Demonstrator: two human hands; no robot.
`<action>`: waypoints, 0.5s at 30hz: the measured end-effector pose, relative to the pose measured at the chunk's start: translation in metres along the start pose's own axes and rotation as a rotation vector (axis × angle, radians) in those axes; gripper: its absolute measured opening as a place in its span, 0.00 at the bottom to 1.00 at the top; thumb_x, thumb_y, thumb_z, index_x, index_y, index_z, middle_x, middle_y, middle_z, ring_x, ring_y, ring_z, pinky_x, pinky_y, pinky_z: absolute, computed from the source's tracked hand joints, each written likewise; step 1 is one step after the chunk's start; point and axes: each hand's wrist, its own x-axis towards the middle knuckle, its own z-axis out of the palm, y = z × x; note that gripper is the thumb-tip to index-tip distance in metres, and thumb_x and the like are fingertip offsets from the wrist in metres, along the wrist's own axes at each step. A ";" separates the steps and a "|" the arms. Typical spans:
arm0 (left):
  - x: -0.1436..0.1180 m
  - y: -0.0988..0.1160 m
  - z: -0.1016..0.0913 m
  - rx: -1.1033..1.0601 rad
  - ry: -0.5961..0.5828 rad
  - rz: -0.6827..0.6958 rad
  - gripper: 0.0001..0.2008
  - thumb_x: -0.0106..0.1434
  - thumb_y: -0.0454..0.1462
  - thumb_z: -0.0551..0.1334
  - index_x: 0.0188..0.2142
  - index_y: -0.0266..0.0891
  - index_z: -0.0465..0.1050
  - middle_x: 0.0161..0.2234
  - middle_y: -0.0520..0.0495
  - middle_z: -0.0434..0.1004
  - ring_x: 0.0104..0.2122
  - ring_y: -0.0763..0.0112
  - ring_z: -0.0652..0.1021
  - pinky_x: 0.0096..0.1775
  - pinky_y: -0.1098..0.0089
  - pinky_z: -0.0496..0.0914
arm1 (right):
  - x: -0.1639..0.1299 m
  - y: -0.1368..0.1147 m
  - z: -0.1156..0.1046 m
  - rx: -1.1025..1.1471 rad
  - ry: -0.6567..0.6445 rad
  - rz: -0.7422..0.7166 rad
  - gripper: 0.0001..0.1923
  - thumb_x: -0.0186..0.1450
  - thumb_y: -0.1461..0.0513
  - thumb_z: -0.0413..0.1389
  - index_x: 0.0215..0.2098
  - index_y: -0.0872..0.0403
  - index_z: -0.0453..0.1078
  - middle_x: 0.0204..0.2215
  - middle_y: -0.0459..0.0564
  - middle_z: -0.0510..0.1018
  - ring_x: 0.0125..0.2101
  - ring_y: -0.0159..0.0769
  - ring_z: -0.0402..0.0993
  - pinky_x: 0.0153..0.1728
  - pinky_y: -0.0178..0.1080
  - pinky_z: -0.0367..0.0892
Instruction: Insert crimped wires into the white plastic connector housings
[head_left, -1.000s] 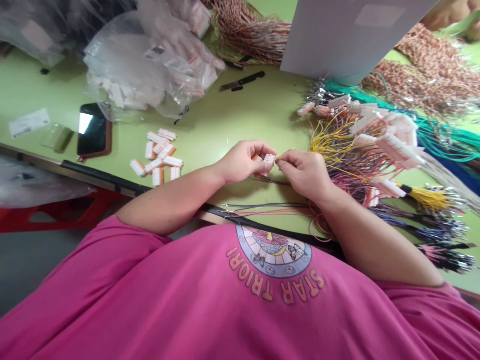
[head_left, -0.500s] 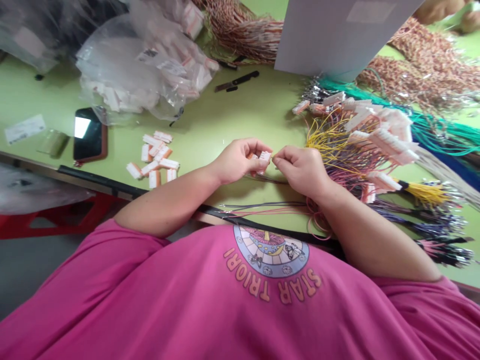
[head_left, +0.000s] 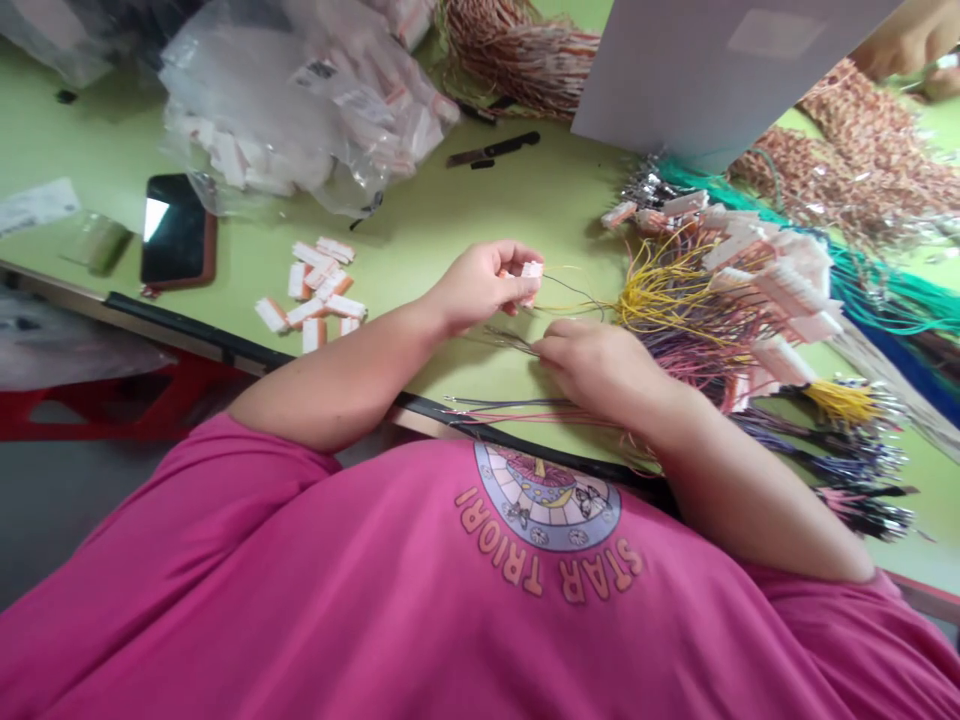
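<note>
My left hand (head_left: 480, 287) pinches a small white and orange connector housing (head_left: 532, 272) between thumb and fingers. Thin yellow and dark wires run from the housing rightward to a wire bundle (head_left: 660, 285). Lower and to the right, my right hand (head_left: 592, 365) has its fingers closed at several thin dark wires (head_left: 512, 340), whose ends stick out leftward over the table. Its fingertips are partly hidden. More wires, pink and dark (head_left: 510, 408), lie along the table's near edge. Loose connector housings (head_left: 322, 285) form a small pile left of my left hand.
A phone (head_left: 178, 230), a clear bag of housings (head_left: 300, 110) and a knife (head_left: 499, 148) lie on the green table. Behind the wire bundles stands a grey panel (head_left: 705, 80). Twisted wires (head_left: 892, 150) and another person's hand (head_left: 911, 45) show at the far right.
My right hand has moved from the connector housing down to the dark wires. Yellow and dark wires now show running from the housing. The whole view has shifted slightly.
</note>
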 end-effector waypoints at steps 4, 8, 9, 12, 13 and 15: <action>-0.003 0.002 0.000 -0.014 -0.022 -0.006 0.13 0.57 0.26 0.66 0.42 0.35 0.72 0.31 0.51 0.75 0.27 0.77 0.75 0.30 0.74 0.68 | 0.025 -0.009 0.022 -0.136 -0.070 0.053 0.15 0.71 0.66 0.46 0.44 0.57 0.75 0.39 0.59 0.78 0.36 0.40 0.71 0.29 0.40 0.54; -0.006 0.003 -0.001 -0.036 -0.035 -0.009 0.13 0.56 0.26 0.66 0.42 0.35 0.73 0.31 0.51 0.75 0.26 0.77 0.74 0.30 0.74 0.68 | 0.030 -0.008 0.027 -0.123 -0.087 0.024 0.14 0.70 0.65 0.46 0.42 0.56 0.75 0.39 0.58 0.78 0.37 0.41 0.72 0.28 0.41 0.52; -0.006 0.002 0.000 -0.044 -0.038 -0.012 0.14 0.56 0.25 0.66 0.42 0.35 0.73 0.31 0.50 0.75 0.26 0.77 0.74 0.30 0.73 0.68 | 0.030 -0.007 0.027 -0.109 -0.076 0.039 0.14 0.70 0.64 0.47 0.42 0.56 0.75 0.39 0.58 0.79 0.36 0.41 0.72 0.28 0.41 0.52; -0.006 0.002 0.000 -0.055 -0.048 -0.022 0.14 0.57 0.25 0.65 0.43 0.34 0.72 0.32 0.50 0.74 0.27 0.77 0.74 0.31 0.72 0.69 | 0.031 -0.009 0.028 -0.073 -0.039 0.090 0.16 0.71 0.61 0.46 0.47 0.56 0.74 0.41 0.58 0.79 0.33 0.39 0.71 0.27 0.40 0.50; -0.007 0.002 0.000 -0.053 -0.049 -0.023 0.14 0.57 0.25 0.65 0.43 0.34 0.72 0.32 0.50 0.74 0.27 0.76 0.74 0.31 0.72 0.69 | 0.032 -0.009 0.029 -0.070 -0.045 0.092 0.17 0.71 0.60 0.45 0.47 0.56 0.74 0.41 0.58 0.79 0.32 0.38 0.71 0.27 0.40 0.50; -0.008 0.003 0.001 -0.043 -0.045 -0.021 0.14 0.58 0.25 0.64 0.43 0.34 0.72 0.31 0.50 0.74 0.26 0.77 0.74 0.31 0.72 0.69 | 0.033 -0.008 0.031 -0.057 -0.065 0.071 0.17 0.71 0.60 0.45 0.44 0.56 0.76 0.39 0.57 0.79 0.32 0.38 0.70 0.27 0.40 0.49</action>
